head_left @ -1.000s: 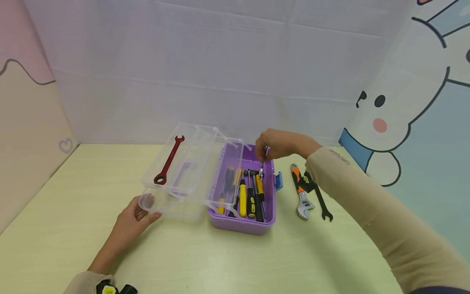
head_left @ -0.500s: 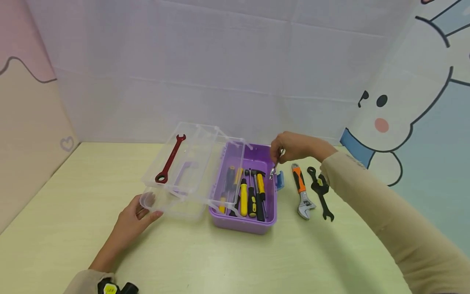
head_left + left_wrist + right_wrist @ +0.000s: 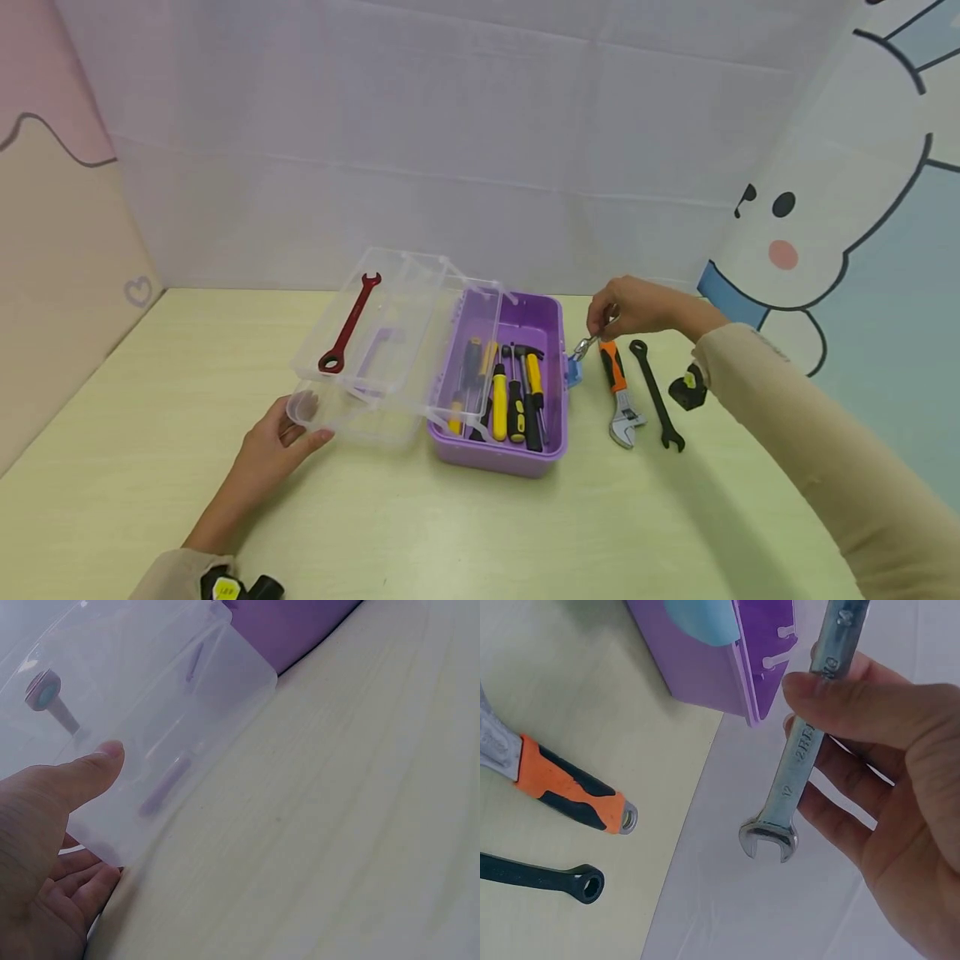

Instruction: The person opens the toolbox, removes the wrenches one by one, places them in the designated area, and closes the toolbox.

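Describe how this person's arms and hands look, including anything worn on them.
The left hand and right hand wear no gloves. The left beige fabric sleeve and right beige fabric sleeve end short of the hands; the right one bears a faint marking, too small to read. At the left cuff sits a black angular device with a yellow label; another black angular device shows at the right cuff.
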The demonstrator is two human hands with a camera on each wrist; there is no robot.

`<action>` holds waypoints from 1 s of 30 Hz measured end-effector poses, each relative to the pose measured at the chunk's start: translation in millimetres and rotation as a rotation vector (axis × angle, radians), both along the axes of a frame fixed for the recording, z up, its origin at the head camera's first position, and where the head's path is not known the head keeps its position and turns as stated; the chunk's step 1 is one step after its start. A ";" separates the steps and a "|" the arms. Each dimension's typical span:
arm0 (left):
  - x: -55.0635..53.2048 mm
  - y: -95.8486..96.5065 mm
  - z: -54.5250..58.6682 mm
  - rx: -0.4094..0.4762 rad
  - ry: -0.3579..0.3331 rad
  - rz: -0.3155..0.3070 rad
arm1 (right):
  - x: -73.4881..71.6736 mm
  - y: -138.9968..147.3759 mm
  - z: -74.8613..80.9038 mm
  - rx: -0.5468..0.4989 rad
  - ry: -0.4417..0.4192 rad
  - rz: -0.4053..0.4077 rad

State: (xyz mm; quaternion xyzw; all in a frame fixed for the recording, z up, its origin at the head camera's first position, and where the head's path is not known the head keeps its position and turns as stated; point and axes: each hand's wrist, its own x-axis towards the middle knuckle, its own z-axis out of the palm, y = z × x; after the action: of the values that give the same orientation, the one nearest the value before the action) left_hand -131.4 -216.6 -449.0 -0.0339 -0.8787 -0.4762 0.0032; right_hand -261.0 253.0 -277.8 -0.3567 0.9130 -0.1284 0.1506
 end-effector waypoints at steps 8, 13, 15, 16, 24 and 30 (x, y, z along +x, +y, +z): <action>2.3 -1.7 0.8 -0.001 0.002 0.004 | 5.3 22.2 -5.9 -0.066 0.008 -0.056; 3.1 -2.5 -0.4 0.000 0.004 0.001 | 7.3 34.8 -8.2 -0.089 0.007 -0.096; 3.4 -2.4 -0.8 0.003 0.006 0.001 | 7.9 39.5 -10.1 -0.112 -0.001 -0.108; 3.4 -2.4 -0.8 0.002 0.009 0.001 | 8.1 42.0 -11.5 -0.125 -0.003 -0.115; 3.8 -3.1 -0.6 0.003 0.006 0.005 | 11.3 53.4 -19.6 -0.181 0.038 -0.198; 4.9 -3.1 -0.7 0.005 0.011 0.011 | 12.6 63.3 -23.0 -0.188 0.083 -0.204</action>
State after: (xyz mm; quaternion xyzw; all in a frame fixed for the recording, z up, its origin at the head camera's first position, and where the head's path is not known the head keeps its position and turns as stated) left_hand -126.5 -219.7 -449.7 -0.0318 -0.8777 -0.4781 0.0109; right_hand -248.3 316.3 -300.8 -0.2793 0.9340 -0.2132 0.0650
